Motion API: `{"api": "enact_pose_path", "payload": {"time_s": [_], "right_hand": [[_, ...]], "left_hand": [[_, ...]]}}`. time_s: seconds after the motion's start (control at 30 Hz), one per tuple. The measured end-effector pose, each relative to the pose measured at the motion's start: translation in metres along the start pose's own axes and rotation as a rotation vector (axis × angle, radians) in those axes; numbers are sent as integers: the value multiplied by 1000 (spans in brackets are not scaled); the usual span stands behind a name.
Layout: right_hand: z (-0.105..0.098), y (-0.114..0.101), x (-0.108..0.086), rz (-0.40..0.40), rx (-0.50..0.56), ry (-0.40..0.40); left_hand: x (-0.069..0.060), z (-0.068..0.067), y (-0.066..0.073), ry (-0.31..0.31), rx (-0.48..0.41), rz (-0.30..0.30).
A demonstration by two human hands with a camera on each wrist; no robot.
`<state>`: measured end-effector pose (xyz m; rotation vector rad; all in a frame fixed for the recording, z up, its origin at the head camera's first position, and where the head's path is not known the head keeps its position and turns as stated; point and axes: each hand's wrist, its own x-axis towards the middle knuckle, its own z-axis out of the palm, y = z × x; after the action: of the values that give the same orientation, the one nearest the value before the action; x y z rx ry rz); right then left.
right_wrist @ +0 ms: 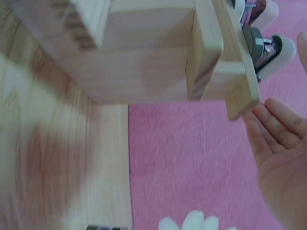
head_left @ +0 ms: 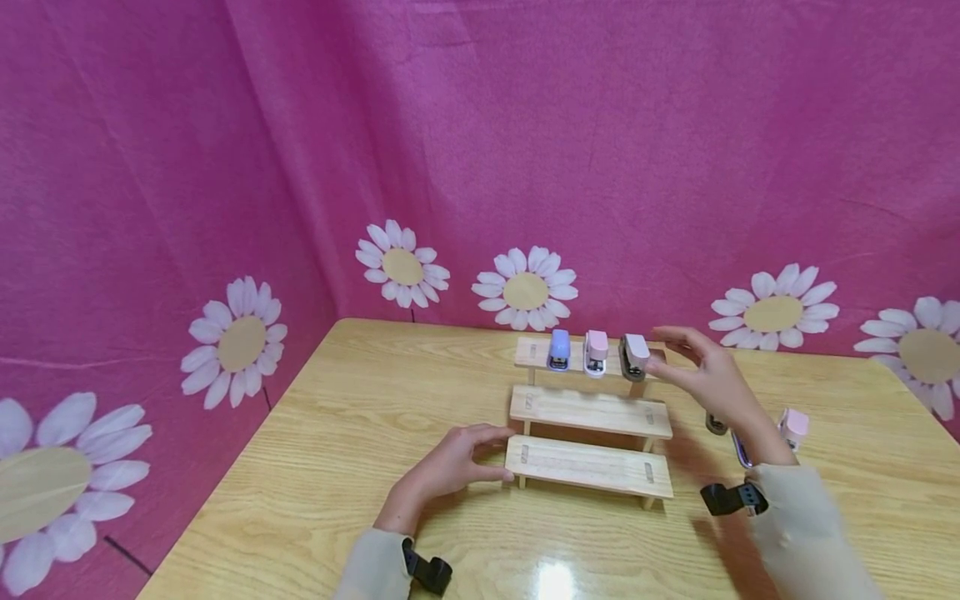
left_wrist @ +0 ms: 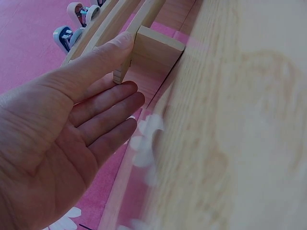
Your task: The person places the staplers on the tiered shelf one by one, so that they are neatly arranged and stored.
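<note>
A three-step wooden rack stands on the table. On its top step stand a blue stapler, a pink stapler and a white-and-dark stapler. My left hand holds the bottom step's left end; in the left wrist view its thumb lies against the wood and the other fingers of the hand extend below. My right hand is at the top step's right end, beside the white-and-dark stapler. In the right wrist view that hand has extended fingers near the step's end; contact is unclear.
Right of the rack, partly behind my right forearm, are a pink stapler, a dark one and a purple-edged one on the table. A pink flowered cloth hangs behind and at the left.
</note>
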<state>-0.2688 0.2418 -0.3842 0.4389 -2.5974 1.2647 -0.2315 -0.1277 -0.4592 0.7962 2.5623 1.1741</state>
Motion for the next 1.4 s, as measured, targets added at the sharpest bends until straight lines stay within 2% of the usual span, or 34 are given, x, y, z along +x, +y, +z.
{"api": "enact_pose_path", "payload": {"time_s": [0.17, 0.47, 0.63, 0.77, 0.93, 1.23, 1.4], "right_hand": [[-11, 11, -13, 40, 14, -1], [-29, 37, -36, -17, 34, 32], [-35, 52, -48, -18, 35, 59], [-41, 60, -57, 28, 29, 65], [-47, 70, -66, 48, 27, 63], [-53, 89, -81, 85, 40, 12], [-55, 96, -86, 137, 36, -19]], "left_hand": [[0, 0, 0, -1, 7, 8], [0, -1, 0, -1, 5, -1], [0, -1, -1, -2, 9, -11], [0, -1, -1, -2, 9, -15], [0, 0, -1, -1, -1, -16], [-1, 1, -2, -1, -4, -9], [-1, 1, -1, -2, -2, -7]]}}
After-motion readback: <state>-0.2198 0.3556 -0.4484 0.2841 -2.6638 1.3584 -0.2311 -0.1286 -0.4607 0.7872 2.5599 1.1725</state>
